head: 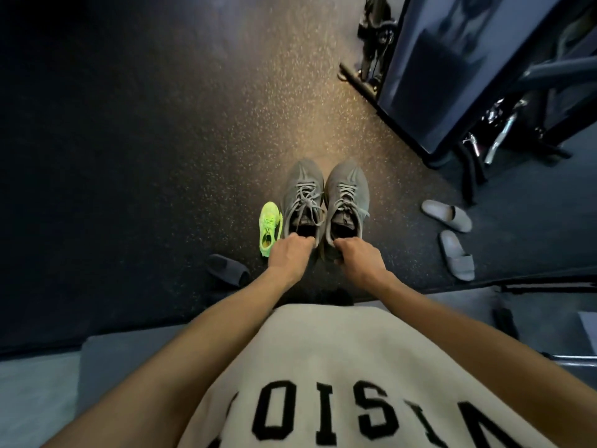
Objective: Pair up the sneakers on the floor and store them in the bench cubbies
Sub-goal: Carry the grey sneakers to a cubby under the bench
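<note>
Speckled rubber gym floor (193, 124) fills most of the view; a dark mirrored panel (452, 69) with exercise gear behind it sits at upper right. No bench or cubbies visible, so storage status can't be read, and I judge nothing stored from what shows. One pair is matched: left grey sneaker (302, 195) and right grey sneaker (347, 195) are side by side, toes pointing away, inner edges close or just touching, laces loose. Can't tell if they're lifted or resting on the floor. Left hand (289, 253) has fingers curled over the heel collar of the left grey sneaker; right hand (358, 257) grips the heel of the other the same way. Fingers on both are pressed together and hooked into the shoe openings, fingertips hidden inside. Two grey slides (447, 215) lie apart at right, not sneakers, likely out of scope. A dark shoe-like item (227, 270) sits near the left forearm, too dim to identify. One neon green sneaker (269, 227) lies just beside the left grey sneaker; its mate is not in view. Estimate: first pair in hand, carry-to-cubby step pending, green pair still to find and match.
</note>
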{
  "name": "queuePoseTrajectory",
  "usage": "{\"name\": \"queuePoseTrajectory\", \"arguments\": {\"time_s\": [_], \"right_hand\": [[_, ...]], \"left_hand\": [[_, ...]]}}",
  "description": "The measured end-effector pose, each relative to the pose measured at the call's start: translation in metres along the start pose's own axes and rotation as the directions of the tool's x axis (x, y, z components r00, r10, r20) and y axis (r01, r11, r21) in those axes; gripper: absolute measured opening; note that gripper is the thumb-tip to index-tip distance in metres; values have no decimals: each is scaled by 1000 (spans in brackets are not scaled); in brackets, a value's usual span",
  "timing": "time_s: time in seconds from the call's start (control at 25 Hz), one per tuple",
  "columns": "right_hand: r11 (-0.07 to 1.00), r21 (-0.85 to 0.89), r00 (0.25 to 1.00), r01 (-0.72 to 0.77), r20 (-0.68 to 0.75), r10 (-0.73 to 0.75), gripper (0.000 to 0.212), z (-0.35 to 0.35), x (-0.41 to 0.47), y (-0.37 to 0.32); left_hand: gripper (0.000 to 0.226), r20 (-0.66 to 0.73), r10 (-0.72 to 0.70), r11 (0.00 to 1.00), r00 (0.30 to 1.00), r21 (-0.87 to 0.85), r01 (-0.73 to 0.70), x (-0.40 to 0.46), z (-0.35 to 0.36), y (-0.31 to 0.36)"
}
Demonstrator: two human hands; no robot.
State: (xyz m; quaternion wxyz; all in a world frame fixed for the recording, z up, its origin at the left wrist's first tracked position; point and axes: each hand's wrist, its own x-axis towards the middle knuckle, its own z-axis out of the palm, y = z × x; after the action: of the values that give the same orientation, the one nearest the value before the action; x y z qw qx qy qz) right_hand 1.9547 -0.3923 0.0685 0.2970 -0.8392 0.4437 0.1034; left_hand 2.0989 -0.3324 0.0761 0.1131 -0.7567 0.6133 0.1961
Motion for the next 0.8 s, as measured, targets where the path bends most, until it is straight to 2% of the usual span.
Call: {"name": "queuePoseTrajectory", "arguments": {"time_s": [0.2, 0.28, 0.4, 0.52, 0.64, 0.8], "right_hand": [[994, 31, 991, -109, -79, 111, 15, 0, -24, 8], [967, 100, 958, -235, -146, 247, 13, 7, -47, 4], [949, 146, 944, -280, -136, 299, 13, 9, -61, 0], [860, 228, 847, -457, -185, 499, 9, 26, -106, -11], [758, 309, 746, -574, -184, 640, 12, 48, -148, -10], [598, 427, 583, -678, -184, 791, 15, 75, -214, -7]], "left_hand": [[25, -36, 133, 990, 990, 43, -131, 0, -5, 12], [23, -11, 278, 958, 961, 76, -276, 0, -7, 16], [23, -7, 335, 938, 942, 96, -333, 0, -7, 18], [26, 60, 533, 827, 844, 173, -534, -15, -3, 35], [28, 98, 655, 723, 749, 208, -659, -34, 2, 63], [23, 179, 808, 514, 562, 252, -820, -67, 20, 110]]}}
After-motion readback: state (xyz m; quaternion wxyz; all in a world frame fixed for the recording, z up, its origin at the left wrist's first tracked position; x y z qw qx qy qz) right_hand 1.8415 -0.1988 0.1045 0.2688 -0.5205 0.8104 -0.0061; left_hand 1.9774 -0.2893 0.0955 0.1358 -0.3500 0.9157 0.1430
